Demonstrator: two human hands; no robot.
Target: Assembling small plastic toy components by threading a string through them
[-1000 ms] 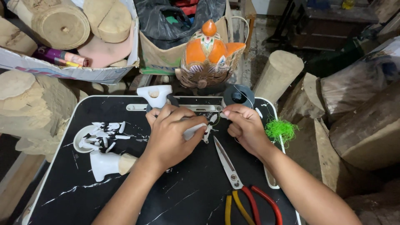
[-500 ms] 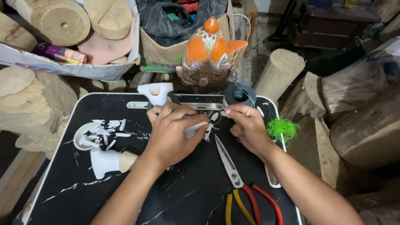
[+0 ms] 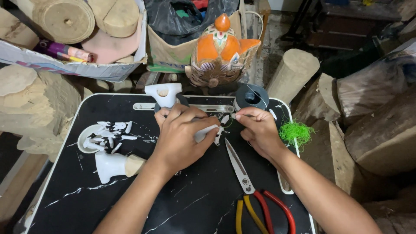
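**White piece between two hands, long axis toward the right**

Left hand (image 3: 180,136) closed around a small white piece (image 3: 206,132), fingers (image 3: 190,117) curled over it from above. Only the right end of the piece visible, sticking out past the knuckles and pointing toward the right hand (image 3: 255,130). Long axis lying nearly level, left to right, a little tilted up at the right end. Right hand close beside that end, thumb and first finger pinched together on something thin, perhaps a thread or wire; too small to tell surely. Both hands above the middle back part of the black tabletop (image 3: 130,195), almost touching each other.

Nearer to the free end of the piece: the right hand. Just under the right wrist, scissors with red handles (image 3: 242,173), blades pointing up toward the hands. Pliers with yellow handles (image 3: 247,214) next to these. Behind the right hand, a dark spool (image 3: 252,96); to its right, a green tuft (image 3: 296,131). On the left, a white dish with small white chips (image 3: 93,136) and a white carved form (image 3: 113,164), well apart from the hands. Behind the tabletop, an orange painted wooden figure (image 3: 221,47).
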